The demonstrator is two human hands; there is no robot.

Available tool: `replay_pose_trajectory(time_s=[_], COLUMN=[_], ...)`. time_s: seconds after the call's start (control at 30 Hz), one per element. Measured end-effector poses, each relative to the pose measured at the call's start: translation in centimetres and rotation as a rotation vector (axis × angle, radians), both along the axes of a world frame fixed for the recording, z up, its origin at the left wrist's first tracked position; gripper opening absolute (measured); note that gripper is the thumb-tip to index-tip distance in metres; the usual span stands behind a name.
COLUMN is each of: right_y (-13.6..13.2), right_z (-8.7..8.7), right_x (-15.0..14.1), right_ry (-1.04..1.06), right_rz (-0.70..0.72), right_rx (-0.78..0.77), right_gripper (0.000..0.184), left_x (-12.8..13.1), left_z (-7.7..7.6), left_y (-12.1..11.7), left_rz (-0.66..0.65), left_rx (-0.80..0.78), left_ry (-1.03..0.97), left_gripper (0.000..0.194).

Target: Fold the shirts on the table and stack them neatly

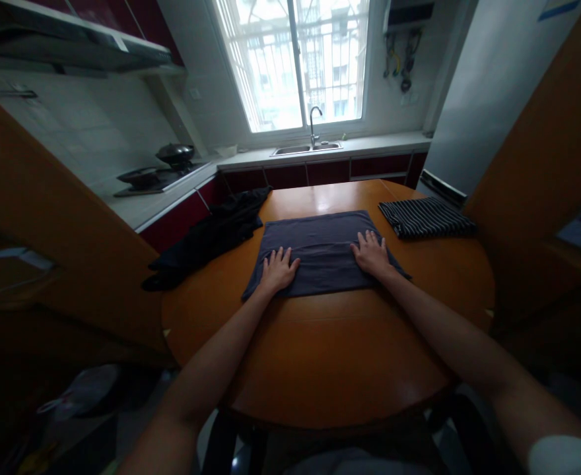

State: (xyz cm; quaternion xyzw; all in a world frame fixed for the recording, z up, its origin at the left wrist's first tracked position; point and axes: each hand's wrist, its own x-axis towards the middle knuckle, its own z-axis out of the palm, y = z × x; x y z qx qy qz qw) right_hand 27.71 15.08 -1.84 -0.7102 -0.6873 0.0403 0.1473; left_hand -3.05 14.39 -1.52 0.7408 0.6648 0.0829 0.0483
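A grey folded cloth (320, 247) lies spread flat in the middle of a round orange wooden table (330, 356). My left hand (278, 267) rests palm down on the cloth's near left part, fingers spread and flat. My right hand (370, 253) lies palm down on its near right part, fingers likewise stretched out. Neither hand grips anything.
A folded striped cloth (426, 218) lies at the table's far right. A black garment (206, 237) hangs over the table's left edge. Behind are a counter with a sink (307, 149), a stove with a pan (174, 155), and a window. A refrigerator (478, 99) stands at right.
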Motion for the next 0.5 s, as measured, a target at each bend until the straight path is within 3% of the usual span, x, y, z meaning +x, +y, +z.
replay_pose_trajectory(time_s=[0.13, 0.27, 0.37, 0.5], right_y=[-1.2, -2.2, -2.5, -2.4], right_z=[0.6, 0.1, -0.3, -0.2], right_x=[-1.8, -4.1, -4.8, -4.7], right_ry=[0.018, 0.015, -0.017, -0.028], right_rz=[0.178, 0.429, 0.525, 0.537], right_rx=[0.144, 0.088, 0.004, -0.022], right_gripper=[0.063, 0.063, 0.065, 0.067], left_x=[0.2, 1.1, 2.1, 3.1], left_z=[0.2, 0.9, 1.2, 0.9], left_y=[-0.3, -1.1, -1.7, -2.1], left_rz=[0.004, -0.043, -0.222, -0.483], left_rx=[-0.008, 0.141, 0.201, 0.069], left_ry=[0.037, 0.111, 0.115, 0.091], left_gripper=[0.075, 0.067, 0.062, 0.06])
